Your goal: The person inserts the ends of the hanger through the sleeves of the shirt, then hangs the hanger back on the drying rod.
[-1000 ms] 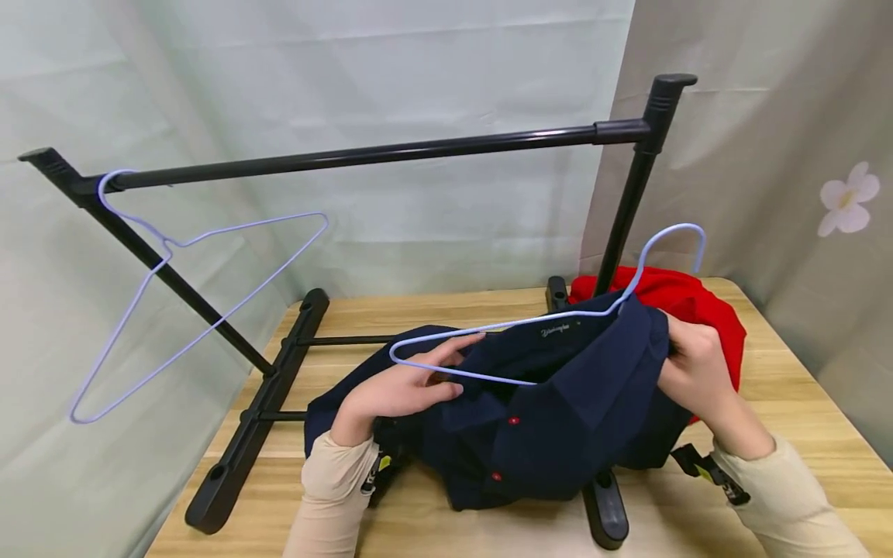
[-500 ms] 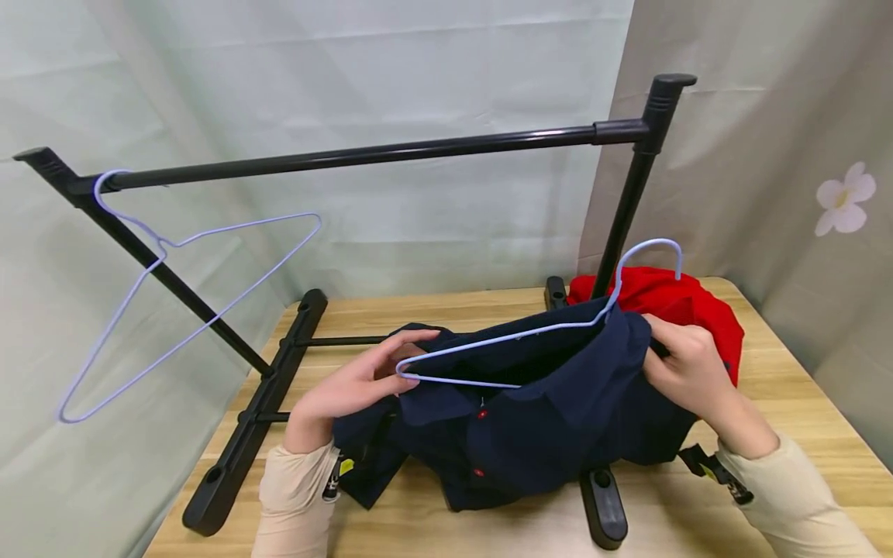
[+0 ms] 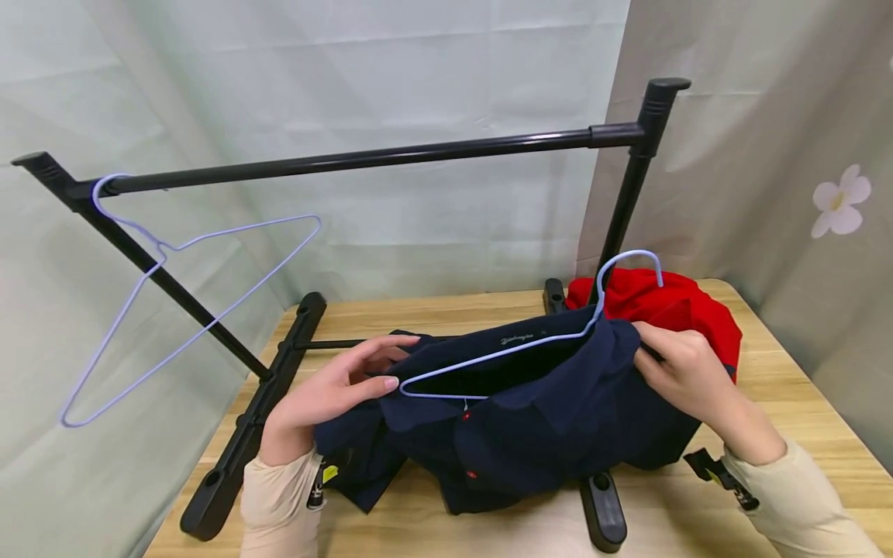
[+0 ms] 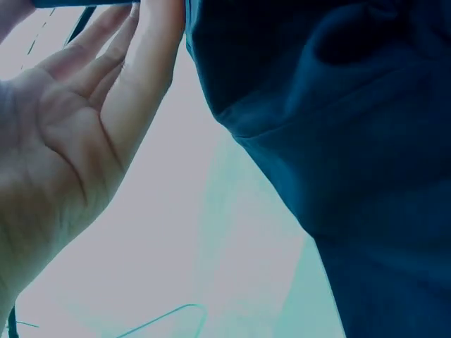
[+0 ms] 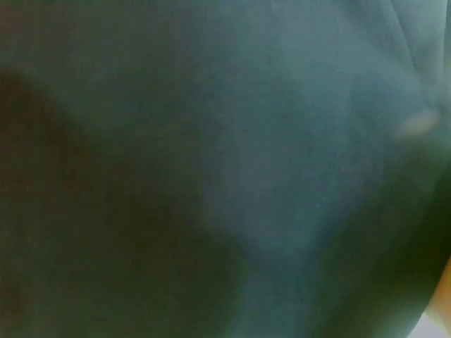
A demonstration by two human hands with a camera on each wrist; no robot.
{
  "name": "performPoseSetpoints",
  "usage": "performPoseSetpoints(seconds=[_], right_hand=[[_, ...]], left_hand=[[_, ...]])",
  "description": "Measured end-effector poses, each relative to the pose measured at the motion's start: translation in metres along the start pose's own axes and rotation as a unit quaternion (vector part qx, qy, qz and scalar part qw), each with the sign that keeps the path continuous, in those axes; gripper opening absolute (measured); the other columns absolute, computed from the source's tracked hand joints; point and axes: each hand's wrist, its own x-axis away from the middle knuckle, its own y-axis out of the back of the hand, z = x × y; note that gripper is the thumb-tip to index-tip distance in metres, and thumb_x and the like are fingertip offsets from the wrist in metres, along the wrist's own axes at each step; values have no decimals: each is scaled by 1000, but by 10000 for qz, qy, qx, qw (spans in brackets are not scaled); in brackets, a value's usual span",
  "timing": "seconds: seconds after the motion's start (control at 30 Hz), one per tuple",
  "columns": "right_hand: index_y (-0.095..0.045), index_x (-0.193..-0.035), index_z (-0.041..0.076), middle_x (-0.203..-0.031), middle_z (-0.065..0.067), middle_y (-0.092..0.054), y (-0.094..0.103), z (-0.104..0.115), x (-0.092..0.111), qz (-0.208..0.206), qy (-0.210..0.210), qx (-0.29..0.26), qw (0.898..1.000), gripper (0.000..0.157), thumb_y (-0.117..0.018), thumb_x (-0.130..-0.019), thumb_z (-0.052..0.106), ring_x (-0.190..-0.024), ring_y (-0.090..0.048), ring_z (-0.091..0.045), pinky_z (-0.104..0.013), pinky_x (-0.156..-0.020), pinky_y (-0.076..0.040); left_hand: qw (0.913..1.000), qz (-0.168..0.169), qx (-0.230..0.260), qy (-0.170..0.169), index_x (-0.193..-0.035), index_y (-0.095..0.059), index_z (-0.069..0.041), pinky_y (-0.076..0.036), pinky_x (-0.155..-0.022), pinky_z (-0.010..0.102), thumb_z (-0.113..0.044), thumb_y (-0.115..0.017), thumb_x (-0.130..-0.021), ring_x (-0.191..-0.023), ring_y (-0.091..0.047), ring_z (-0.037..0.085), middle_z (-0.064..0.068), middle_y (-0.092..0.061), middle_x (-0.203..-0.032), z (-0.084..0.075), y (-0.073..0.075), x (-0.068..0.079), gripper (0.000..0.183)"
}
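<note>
Pinch of right hand [image 3: 680, 368] on shirt [image 3: 565, 434] at 3 o'clock; spread left hand [image 3: 331, 391] at 9. Likely snag at 8 o'clock, from tilt of hanger [image 3: 544, 341].

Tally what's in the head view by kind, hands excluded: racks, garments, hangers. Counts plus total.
Racks: 1 (black rack)
Garments: 2 (navy shirt, red garment)
Hangers: 2 (hung hanger on the rack, inserted hanger partly inside the shirt's neck opening)
Total: 5
</note>
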Motion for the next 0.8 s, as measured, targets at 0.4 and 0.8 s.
performPoseSetpoints(seconds=[0.4, 0.8], right_hand=[[-65, -93, 5, -80, 1, -63, -1, -3, 5, 385, -252, 100, 9989, 38, -42, -97, 35, -59, -52, -7, -11, -69, -45], [-67, -101, 11, -91, 2, -67, 3, -5, 5, 954, -811, 67, 9921, 25, -68, -78, 1, -72, -60, -8, -10, -78, -42]], left_hand=[[9953, -819, -512, -40, -139, -41, -27, -46, -78, 35, -13, -58, -92, -104, -52, 18, -1, -51, -125, -12, 3, 8, 51], [9894, -1382, -403, -168, -134, -48, -22, -47, -74, 30, -9, -58, -91, -101, -51, 17, -2, -53, -121, -21, -1, 8, 46]])
